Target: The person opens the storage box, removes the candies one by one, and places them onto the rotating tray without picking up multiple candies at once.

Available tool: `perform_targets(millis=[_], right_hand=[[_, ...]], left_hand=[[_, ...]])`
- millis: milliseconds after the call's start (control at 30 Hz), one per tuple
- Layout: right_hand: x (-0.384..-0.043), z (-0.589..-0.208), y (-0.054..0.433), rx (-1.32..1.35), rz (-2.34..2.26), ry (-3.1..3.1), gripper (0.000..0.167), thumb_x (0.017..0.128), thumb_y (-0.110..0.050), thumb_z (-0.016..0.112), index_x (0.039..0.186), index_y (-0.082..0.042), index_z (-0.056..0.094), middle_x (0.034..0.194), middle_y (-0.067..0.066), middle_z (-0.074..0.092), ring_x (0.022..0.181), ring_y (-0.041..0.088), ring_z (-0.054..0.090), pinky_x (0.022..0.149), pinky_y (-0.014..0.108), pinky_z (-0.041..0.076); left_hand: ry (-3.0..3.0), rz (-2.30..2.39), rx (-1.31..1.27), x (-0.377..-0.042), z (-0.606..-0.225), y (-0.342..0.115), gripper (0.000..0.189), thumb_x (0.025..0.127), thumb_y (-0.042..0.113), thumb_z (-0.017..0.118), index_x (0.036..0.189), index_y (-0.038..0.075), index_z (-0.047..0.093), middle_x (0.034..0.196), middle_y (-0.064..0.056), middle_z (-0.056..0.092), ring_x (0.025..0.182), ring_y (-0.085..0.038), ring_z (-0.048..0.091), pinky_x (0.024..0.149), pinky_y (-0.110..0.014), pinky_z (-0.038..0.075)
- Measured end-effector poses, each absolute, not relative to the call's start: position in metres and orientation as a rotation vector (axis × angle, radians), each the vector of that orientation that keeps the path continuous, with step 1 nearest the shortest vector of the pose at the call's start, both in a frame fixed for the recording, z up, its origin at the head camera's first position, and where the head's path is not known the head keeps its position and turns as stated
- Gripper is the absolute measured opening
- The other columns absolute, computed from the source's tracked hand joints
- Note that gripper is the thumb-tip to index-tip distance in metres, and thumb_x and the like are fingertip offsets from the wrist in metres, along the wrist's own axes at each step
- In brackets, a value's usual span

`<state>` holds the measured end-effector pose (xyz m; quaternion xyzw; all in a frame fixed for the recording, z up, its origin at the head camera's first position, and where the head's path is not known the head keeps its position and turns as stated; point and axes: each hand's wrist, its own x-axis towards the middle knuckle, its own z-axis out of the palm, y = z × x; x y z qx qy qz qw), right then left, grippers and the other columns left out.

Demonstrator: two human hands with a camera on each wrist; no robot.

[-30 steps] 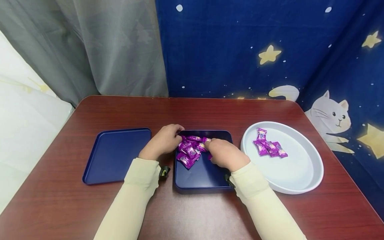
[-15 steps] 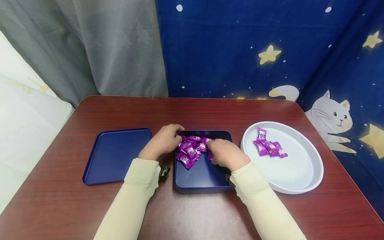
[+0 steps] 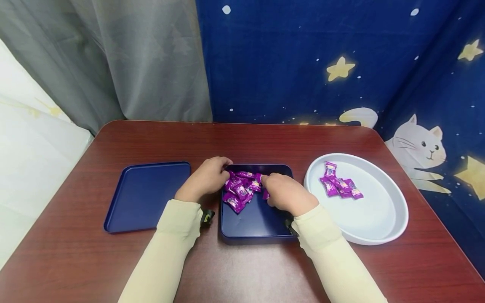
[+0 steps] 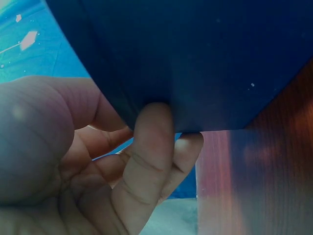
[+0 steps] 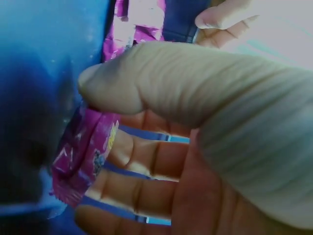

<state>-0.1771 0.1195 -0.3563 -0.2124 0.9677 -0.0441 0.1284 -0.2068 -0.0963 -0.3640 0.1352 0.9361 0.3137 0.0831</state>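
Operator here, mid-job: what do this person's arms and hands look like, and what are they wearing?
Both arms wear plain, long cream sleeves, a little wrinkled near the cuffs. A small black item shows at the left wrist, with a yellowish mark; another dark piece shows at the right. The left hand and right hand are bare, with no gloves or rings visible.

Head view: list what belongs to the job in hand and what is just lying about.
In the job:
blue box, held by the left hand
purple packets in it, one pinched by the right hand
white tray, probably, as it holds matching packets

Just lying about:
flat blue tray, untouched, though perhaps the box's lid
starry curtain and grey curtain, mere backdrop
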Motion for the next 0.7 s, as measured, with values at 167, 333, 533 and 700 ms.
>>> perform_targets(millis=[167, 333, 533, 700], right_hand=[[-0.176, -0.352, 0.121, -0.654, -0.172, 2.816, 0.047, 0.083, -0.011, 0.078, 0.127, -0.002, 0.063, 0.098, 0.011, 0.064, 0.091, 0.026, 0.06, 0.085, 0.04, 0.054], [-0.175, -0.348, 0.122, -0.681, -0.191, 2.823, 0.044, 0.082, -0.012, 0.079, 0.123, -0.002, 0.064, 0.091, 0.007, 0.061, 0.083, 0.022, 0.057, 0.079, 0.037, 0.055], [-0.173, -0.343, 0.125, -0.695, -0.212, 2.842, 0.039, 0.082, -0.011, 0.078, 0.118, -0.002, 0.065, 0.09, 0.006, 0.06, 0.082, 0.022, 0.057, 0.077, 0.036, 0.053], [-0.171, -0.337, 0.13, -0.693, -0.215, 2.863, 0.04, 0.082, -0.012, 0.077, 0.118, -0.003, 0.064, 0.095, 0.008, 0.062, 0.086, 0.024, 0.06, 0.083, 0.04, 0.053]], left_hand=[[2.791, 0.936, 0.397, -0.207, -0.364, -0.096, 0.036, 0.096, 0.008, 0.056, 0.132, 0.002, 0.06, 0.127, -0.017, 0.06, 0.107, -0.029, 0.057, 0.1, -0.045, 0.048], [2.795, 0.93, 0.405, -0.207, -0.363, -0.097, 0.036, 0.096, 0.008, 0.055, 0.131, 0.002, 0.06, 0.127, -0.017, 0.06, 0.108, -0.029, 0.057, 0.101, -0.046, 0.047], [2.792, 0.929, 0.41, -0.208, -0.363, -0.097, 0.036, 0.096, 0.008, 0.055, 0.131, 0.001, 0.06, 0.127, -0.017, 0.06, 0.108, -0.029, 0.056, 0.102, -0.046, 0.046], [2.786, 0.935, 0.415, -0.208, -0.363, -0.098, 0.037, 0.096, 0.008, 0.055, 0.132, 0.001, 0.06, 0.128, -0.018, 0.06, 0.109, -0.03, 0.056, 0.102, -0.046, 0.045]])
